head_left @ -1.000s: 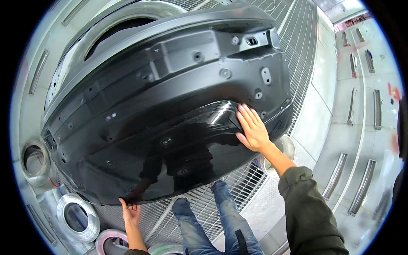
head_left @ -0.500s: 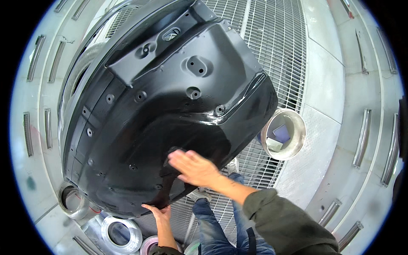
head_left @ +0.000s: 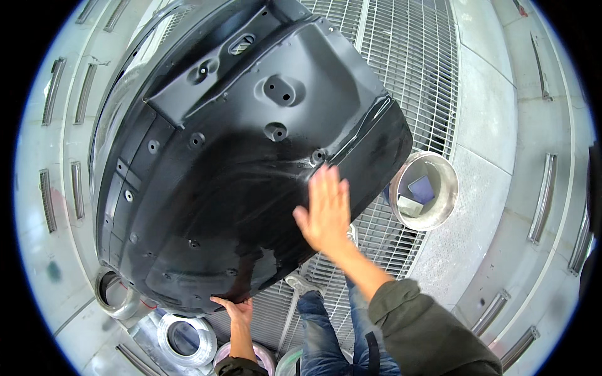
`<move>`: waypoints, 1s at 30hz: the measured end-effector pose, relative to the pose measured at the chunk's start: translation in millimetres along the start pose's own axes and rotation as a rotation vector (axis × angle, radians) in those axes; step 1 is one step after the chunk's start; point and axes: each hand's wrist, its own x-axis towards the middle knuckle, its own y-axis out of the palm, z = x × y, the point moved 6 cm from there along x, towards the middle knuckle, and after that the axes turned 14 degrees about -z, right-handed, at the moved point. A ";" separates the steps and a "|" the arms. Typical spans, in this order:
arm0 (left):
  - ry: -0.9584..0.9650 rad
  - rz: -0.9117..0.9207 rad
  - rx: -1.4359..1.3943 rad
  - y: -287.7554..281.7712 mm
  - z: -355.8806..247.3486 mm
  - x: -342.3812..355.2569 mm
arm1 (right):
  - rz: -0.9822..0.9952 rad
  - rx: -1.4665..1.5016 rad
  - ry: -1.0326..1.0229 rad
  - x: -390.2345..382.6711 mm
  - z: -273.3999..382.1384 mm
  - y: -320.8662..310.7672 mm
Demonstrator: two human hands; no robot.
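A large black moulded panel, which looks like a vehicle body part, fills the middle of the view, tilted, with wet shine and streaks over its surface. It has several round recesses with holes and a raised crease. At its near edge my left hand grips the rim, thumb on top and fingers partly hidden underneath. Flat and open, my right hand is over the panel's right part, just below a holed recess, with its fingers stretched away from me. Whether the palm presses on the surface or hovers slightly I cannot tell.
Right of the panel stands a round pail with a purple pad and a pale pad inside. Metal floor grating runs beneath. Ring-shaped rolls and several round containers lie near left. My legs are close to the panel's near edge.
My right hand has swept right and away from me across the panel, its fingers turning from leftward to forward. The left hand stays at the near rim. The wet streaks look different.
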 end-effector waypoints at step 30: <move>0.062 -0.039 -0.041 11.5 -5.3 -19.7 | -0.231 -0.058 0.109 104.1 -167.5 -53.5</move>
